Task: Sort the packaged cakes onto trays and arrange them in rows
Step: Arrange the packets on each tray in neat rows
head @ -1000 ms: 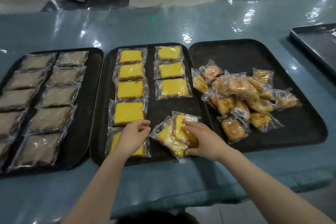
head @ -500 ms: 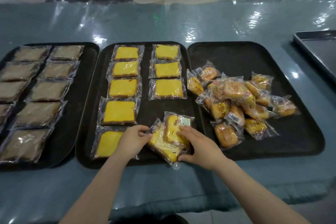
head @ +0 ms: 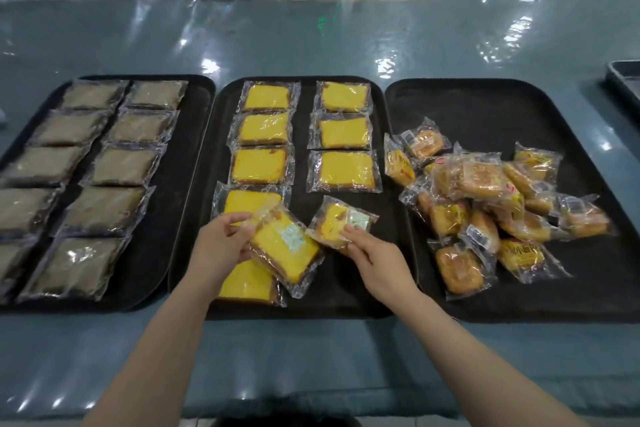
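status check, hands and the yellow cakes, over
Left hand grips one yellow cake pack, right hand pinches another. Both over middle tray; its right column has three. Mixed pile waits on right tray, nothing blocking.

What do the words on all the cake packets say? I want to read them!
None can be read for certain.
Small round cake packets on the right tray: red and yellow print with large characters, too blurred to read.
White barcode labels on those packets: too small.
Pale green stickers on the packet in the left hand and the one in the right hand: blurred.
Yellow cake packets and brown cake packets: no visible text.
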Demonstrator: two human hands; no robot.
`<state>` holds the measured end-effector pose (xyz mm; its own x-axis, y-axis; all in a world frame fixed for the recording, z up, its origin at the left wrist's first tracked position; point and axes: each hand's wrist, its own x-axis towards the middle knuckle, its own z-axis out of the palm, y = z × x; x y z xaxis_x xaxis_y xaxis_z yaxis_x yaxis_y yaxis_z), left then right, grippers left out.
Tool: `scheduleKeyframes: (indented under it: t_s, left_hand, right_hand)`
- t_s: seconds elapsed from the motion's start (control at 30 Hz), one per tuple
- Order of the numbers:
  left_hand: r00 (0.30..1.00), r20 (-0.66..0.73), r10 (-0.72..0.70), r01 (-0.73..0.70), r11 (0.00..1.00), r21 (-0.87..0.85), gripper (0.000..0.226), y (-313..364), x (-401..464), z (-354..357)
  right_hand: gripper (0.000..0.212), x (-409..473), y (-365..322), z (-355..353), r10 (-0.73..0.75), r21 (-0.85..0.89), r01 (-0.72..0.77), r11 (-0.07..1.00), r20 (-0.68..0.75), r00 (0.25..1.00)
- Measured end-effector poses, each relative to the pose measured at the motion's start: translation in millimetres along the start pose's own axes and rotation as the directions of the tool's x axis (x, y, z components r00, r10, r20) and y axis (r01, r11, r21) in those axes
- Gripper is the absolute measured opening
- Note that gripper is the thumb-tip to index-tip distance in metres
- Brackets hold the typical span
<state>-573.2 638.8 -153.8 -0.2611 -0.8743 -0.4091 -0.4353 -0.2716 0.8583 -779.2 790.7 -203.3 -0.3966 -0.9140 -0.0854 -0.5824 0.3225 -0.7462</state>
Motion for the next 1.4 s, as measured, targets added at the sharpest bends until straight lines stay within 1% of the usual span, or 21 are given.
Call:
scheduleKeyframes:
  t_s: [0.07, 0.13, 0.17, 0.23, 0.27, 0.33, 0.37, 0.43, 0.5, 0.57, 0.63, 0.67, 0.73, 0.8, 0.93, 1.0, 1.1, 1.2, 1.27, 1.33, 1.4]
  left_hand:
    - [0.999, -0.027, 0.019, -0.019, 1.0, 0.001, 0.02, 2, 3, -7]
    - [0.999, -0.02, 0.025, -0.025, 1.0, 0.009, 0.023, 2, 4, -11]
    - [1.0, -0.015, 0.027, -0.027, 1.0, 0.015, 0.024, 2, 4, -12]
    - [0.999, -0.017, 0.029, -0.029, 0.999, 0.02, 0.025, 1, 3, -12]
    - [0.999, -0.021, 0.033, -0.033, 0.999, 0.02, 0.025, 1, 3, -12]
    - [0.999, -0.021, 0.04, -0.039, 0.999, 0.022, 0.024, 0, 2, -11]
    - [0.999, -0.016, 0.038, -0.038, 0.999, 0.018, 0.024, 0, 2, -11]
    - [0.999, -0.011, 0.031, -0.031, 1.0, 0.001, 0.024, 1, 2, -10]
    - [0.999, -0.012, 0.033, -0.033, 0.999, -0.004, 0.024, 2, 3, -9]
    - [0.999, -0.009, 0.038, -0.038, 0.999, -0.009, 0.022, 3, 4, -8]
    - [0.999, -0.007, 0.036, -0.036, 0.999, -0.012, 0.022, 3, 4, -7]
    - [0.999, -0.008, 0.036, -0.036, 0.999, -0.011, 0.022, 4, 4, -7]
    - [0.999, -0.012, 0.037, -0.037, 0.999, -0.008, 0.022, 4, 3, -6]
    - [0.999, -0.014, 0.031, -0.031, 0.999, -0.023, 0.023, 3, 2, -6]
    - [1.0, -0.015, 0.005, -0.006, 0.996, -0.088, 0.022, 0, -1, -8]
    - [1.0, -0.012, -0.003, 0.002, 0.995, -0.101, 0.022, -3, -3, -9]
    - [1.0, 0.018, -0.004, 0.006, 0.992, -0.129, 0.023, -4, -5, -8]
    - [0.997, 0.076, 0.005, 0.009, 0.983, -0.182, 0.023, -1, -9, 1]
    - [0.992, 0.116, 0.046, -0.025, 0.983, -0.18, 0.024, 3, -12, 11]
    - [0.983, 0.158, 0.094, -0.065, 0.982, -0.176, 0.025, 6, -16, 22]
    - [0.977, 0.174, 0.119, -0.089, 0.981, -0.171, 0.022, 6, -18, 31]
  right_hand:
    - [0.027, 6, -12, -3, 0.09, 0.212, -0.081, 0.974, -0.032, 0.995]
    - [0.023, 12, -22, -5, 0.163, 0.439, -0.14, 0.888, -0.016, 0.986]
    - [0.025, 14, -26, -7, 0.198, 0.57, -0.175, 0.803, 0.022, 0.98]
    - [0.025, 18, -32, -8, 0.256, 0.778, -0.272, 0.566, 0.148, 0.955]
    - [0.023, 20, -32, -8, 0.283, 0.819, -0.315, 0.479, 0.196, 0.939]
    - [0.023, 22, -31, -8, 0.364, 0.822, -0.367, 0.435, 0.212, 0.907]
    - [0.024, 23, -28, -8, 0.414, 0.8, -0.371, 0.471, 0.171, 0.894]
    - [0.029, 23, -21, -10, 0.453, 0.665, -0.342, 0.664, 0.006, 0.892]
    - [0.047, 19, -15, -13, 0.375, 0.426, -0.286, 0.858, -0.141, 0.916]
    - [0.072, 15, -10, -13, 0.278, 0.209, -0.237, 0.949, -0.199, 0.94]
    - [0.082, 11, -3, -9, 0.173, -0.077, -0.194, 0.978, -0.221, 0.96]
    - [0.078, 10, -1, -6, 0.118, -0.225, -0.162, 0.961, -0.198, 0.973]
    - [0.057, 10, 3, 0, 0.02, -0.419, -0.034, 0.907, -0.037, 0.999]
    - [0.047, 10, 6, 4, 0.0, -0.494, 0.059, 0.868, 0.12, 0.993]
    - [0.049, 17, 2, 4, 0.023, -0.525, 0.068, 0.848, 0.165, 0.986]
    - [0.049, 18, -4, 3, 0.009, -0.464, 0.054, 0.884, 0.133, 0.991]
    - [0.057, 10, -17, 4, -0.049, -0.19, 0.064, 0.98, 0.084, 0.995]
    - [0.069, 3, -32, 7, 0.01, 0.09, -0.026, 0.996, 0.178, 0.984]
    - [0.059, 2, -36, 6, 0.073, 0.209, -0.108, 0.972, 0.171, 0.983]
    - [0.036, 0, -34, -3, 0.117, 0.209, -0.129, 0.969, 0.071, 0.991]
    - [0.031, -6, -26, -17, 0.144, 0.175, -0.134, 0.975, -0.043, 0.989]
